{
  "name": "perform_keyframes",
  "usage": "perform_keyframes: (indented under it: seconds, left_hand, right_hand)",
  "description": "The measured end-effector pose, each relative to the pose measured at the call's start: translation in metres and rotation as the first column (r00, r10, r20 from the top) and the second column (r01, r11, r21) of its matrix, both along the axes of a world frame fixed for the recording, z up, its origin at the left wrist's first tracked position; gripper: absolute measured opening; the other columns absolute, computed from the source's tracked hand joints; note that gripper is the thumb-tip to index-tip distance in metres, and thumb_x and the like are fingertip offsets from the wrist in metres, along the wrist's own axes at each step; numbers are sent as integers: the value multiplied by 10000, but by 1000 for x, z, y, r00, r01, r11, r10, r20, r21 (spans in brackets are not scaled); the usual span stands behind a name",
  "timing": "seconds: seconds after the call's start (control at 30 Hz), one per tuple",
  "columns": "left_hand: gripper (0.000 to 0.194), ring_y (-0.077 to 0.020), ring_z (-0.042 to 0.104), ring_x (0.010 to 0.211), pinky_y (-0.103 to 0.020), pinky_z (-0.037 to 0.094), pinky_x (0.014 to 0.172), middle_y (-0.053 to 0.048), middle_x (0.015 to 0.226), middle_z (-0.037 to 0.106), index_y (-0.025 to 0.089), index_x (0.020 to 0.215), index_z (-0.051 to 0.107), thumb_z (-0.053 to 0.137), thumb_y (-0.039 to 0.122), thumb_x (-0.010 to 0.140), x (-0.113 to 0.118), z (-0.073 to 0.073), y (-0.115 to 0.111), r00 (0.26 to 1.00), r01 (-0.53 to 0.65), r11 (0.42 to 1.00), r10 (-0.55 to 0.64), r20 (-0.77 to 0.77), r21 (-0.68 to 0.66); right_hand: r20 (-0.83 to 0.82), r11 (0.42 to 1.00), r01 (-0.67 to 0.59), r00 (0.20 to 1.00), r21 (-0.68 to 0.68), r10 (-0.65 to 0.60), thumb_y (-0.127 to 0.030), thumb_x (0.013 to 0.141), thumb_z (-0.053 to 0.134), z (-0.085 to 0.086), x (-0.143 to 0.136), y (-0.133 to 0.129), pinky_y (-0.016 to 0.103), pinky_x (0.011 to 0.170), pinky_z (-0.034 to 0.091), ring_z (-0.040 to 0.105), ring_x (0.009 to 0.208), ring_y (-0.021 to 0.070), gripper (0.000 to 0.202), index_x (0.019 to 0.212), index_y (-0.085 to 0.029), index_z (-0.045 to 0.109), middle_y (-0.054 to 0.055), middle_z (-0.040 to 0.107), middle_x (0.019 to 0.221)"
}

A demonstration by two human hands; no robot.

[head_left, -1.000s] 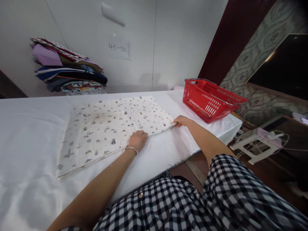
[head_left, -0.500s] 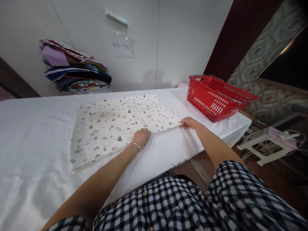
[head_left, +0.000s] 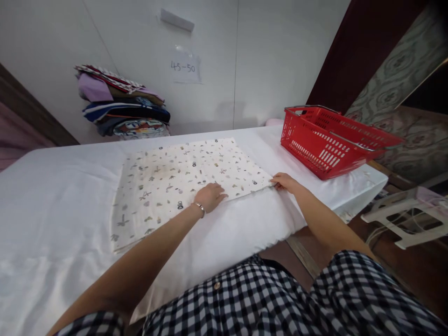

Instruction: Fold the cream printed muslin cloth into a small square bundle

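A white cloth (head_left: 168,179) with small printed figures, folded in layers, lies flat on the white-covered table. My left hand (head_left: 210,198) rests palm down on it near its front edge, fingers stretched out and a little apart. At the cloth's right front corner, my right hand (head_left: 284,181) has its fingers closed on the edge. The layered edge shows at the cloth's left front corner; part of the front edge is hidden behind my left forearm.
A red plastic basket (head_left: 327,147) stands at the table's right end. Several folded fabrics form a stack (head_left: 126,105) at the back left against the wall. A paper sign (head_left: 185,67) reads 45-50. To the right of the table is a white stool (head_left: 409,214) with cables near it.
My left hand has gone from curled over the front edge to lying flatter with its fingers spread. My right hand stays at the corner. The whole view has shifted slightly.
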State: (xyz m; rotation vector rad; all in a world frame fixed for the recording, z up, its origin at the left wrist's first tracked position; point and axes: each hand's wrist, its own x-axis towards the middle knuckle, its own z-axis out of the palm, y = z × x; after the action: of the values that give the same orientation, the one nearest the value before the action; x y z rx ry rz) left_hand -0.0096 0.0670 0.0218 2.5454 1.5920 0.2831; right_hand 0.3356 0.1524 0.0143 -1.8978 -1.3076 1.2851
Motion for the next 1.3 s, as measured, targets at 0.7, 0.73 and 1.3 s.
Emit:
perform_keyframes:
  seconds: [0.7, 0.73, 1.3]
  left_hand:
    - [698, -246, 73, 1415, -526, 49, 1127, -2, 1540, 127, 284, 1435, 269, 174, 667, 860, -66, -15, 74, 962, -259, 956, 243, -122, -136]
    - [683, -249, 93, 1413, -531, 73, 1123, 1, 1539, 134, 291, 1430, 281, 186, 660, 863, -67, -15, 78, 962, -261, 951, 243, -123, -164]
    - [571, -225, 242, 1374, -464, 92, 1140, -21, 1459, 367, 282, 1327, 456, 253, 589, 891, -47, -23, 152, 988, -155, 988, 155, 21, 11]
  right_hand:
    - [-1, 980, 5, 1000, 201, -5, -415, 588, 659, -25, 3, -14, 217, 404, 329, 469, 422, 102, 283, 699, -201, 513, -53, 510, 481]
    - [-8, 978, 7, 1000, 207, -6, -420, 589, 661, -25, 3, -15, 217, 405, 330, 468, 424, 102, 289, 704, -200, 513, -55, 508, 483]
    - [9, 949, 46, 999, 313, -51, -466, 641, 637, -31, -4, -27, 226, 434, 305, 403, 451, 98, 298, 730, -201, 536, -61, 488, 530]
